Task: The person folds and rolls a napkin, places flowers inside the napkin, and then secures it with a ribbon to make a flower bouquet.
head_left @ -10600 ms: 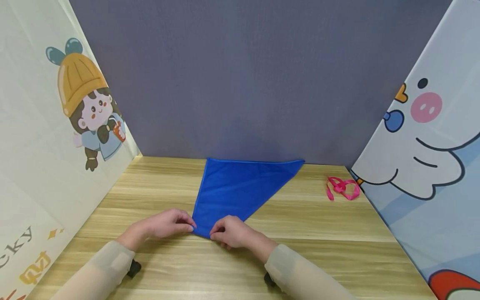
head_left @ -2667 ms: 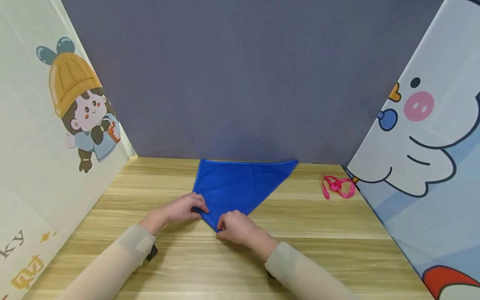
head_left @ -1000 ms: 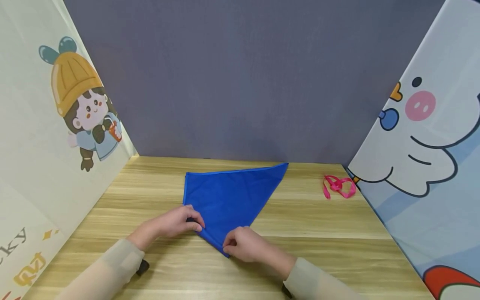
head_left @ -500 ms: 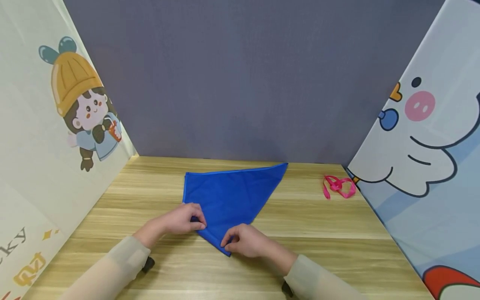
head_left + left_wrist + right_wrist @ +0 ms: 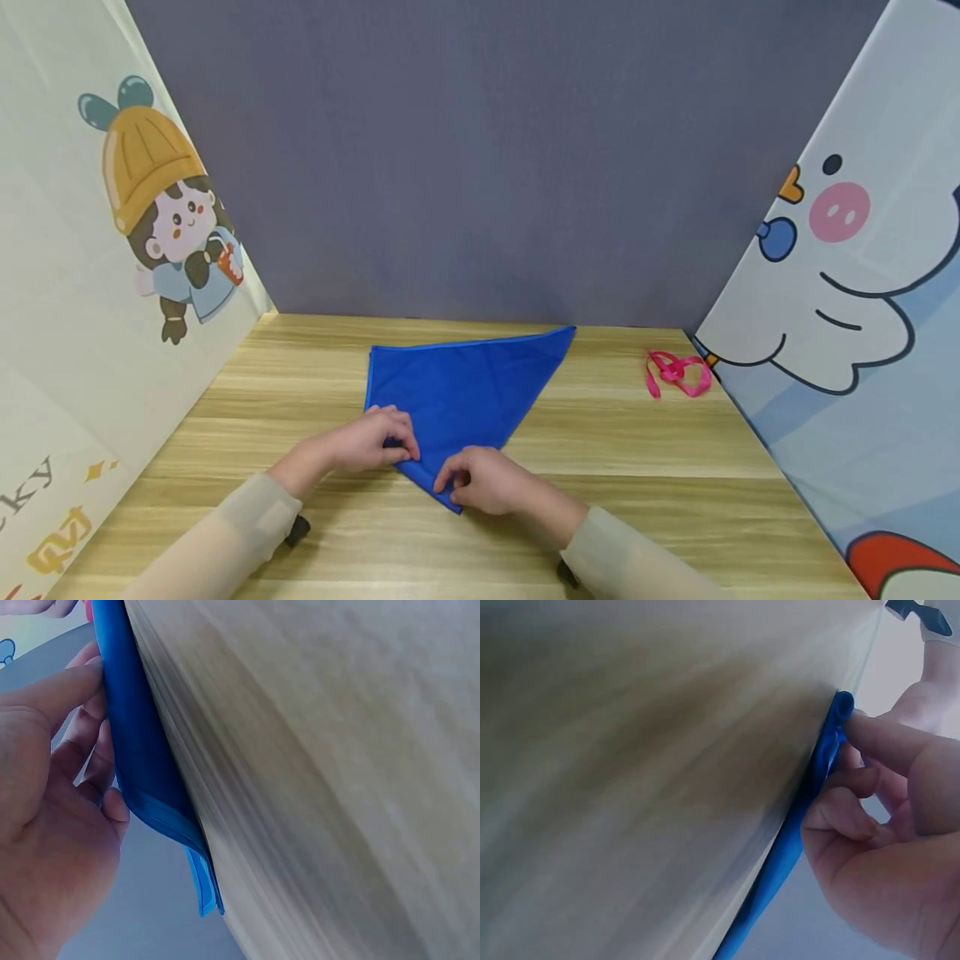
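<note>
A blue cloth [image 5: 450, 392] lies on the wooden table, its wide edge at the back and its near left edge turned over into a narrow roll. My left hand [image 5: 375, 439] pinches that roll midway along; in the left wrist view its thumb and fingers press the blue fabric [image 5: 142, 727]. At the near tip, my right hand [image 5: 487, 481] grips the roll's end with thumb and fingers. The right wrist view shows the coiled end [image 5: 843, 706] at the right thumb tip. Fabric under the fingers is partly hidden.
A pink ribbon [image 5: 672, 373] lies loosely looped at the table's back right. A grey panel [image 5: 480, 167] stands along the back edge. Printed panels border the left [image 5: 67, 250] and right [image 5: 885, 275] sides.
The cloth's near edge has gone from short and nearly level to a slanted roll, and the cloth has shifted left and nearer. Lately the hands have only moved slightly along the roll.
</note>
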The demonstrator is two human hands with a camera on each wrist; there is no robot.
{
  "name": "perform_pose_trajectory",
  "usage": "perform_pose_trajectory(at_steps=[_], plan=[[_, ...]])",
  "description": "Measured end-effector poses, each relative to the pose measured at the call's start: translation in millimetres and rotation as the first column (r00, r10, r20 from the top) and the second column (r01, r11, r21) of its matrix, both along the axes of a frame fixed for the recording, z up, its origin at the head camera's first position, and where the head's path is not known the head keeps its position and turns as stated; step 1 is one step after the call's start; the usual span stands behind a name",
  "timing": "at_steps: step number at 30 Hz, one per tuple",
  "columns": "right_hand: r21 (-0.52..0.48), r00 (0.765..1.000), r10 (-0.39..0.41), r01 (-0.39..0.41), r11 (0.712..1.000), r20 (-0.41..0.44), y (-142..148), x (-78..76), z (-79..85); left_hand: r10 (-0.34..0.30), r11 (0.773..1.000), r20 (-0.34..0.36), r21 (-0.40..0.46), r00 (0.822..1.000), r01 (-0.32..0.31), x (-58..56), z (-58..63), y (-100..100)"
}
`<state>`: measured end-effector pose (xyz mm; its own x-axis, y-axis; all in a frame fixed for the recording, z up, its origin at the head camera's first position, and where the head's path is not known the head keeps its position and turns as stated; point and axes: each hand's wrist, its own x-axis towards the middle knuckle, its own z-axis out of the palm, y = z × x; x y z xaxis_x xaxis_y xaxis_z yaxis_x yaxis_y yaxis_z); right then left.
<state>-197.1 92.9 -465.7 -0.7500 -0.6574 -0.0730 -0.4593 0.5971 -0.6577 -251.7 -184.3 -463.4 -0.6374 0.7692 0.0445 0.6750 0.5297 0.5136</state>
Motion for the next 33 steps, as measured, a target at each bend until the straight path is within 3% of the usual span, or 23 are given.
perform_pose_trajectory(at_steps=[8,16,23,33], plan=[[-0.055,0.987,-0.088,0.096,0.994,0.136,-8.2,-0.2,0.2,0.008,1.0,0.009,-0.003,1.0,-0.008,-0.9,-2.9,-0.6],[-0.103,0.966,-0.09,0.118,0.988,0.242,-5.5,-2.7,-5.9,-0.002,1.0,0.02,0.031,1.0,0.001,-0.6,-4.8,-0.7],[-0.025,0.979,-0.111,0.117,0.993,0.173,-6.5,-2.5,-7.6,-0.028,1.0,-0.003,0.015,1.0,0.028,1.6,-7.8,-7.9],[-0.014,0.994,-0.075,0.076,0.997,0.078,-6.8,-0.5,-5.0,-0.012,1.0,-0.006,0.014,1.0,0.012,3.2,-3.9,-7.4]])
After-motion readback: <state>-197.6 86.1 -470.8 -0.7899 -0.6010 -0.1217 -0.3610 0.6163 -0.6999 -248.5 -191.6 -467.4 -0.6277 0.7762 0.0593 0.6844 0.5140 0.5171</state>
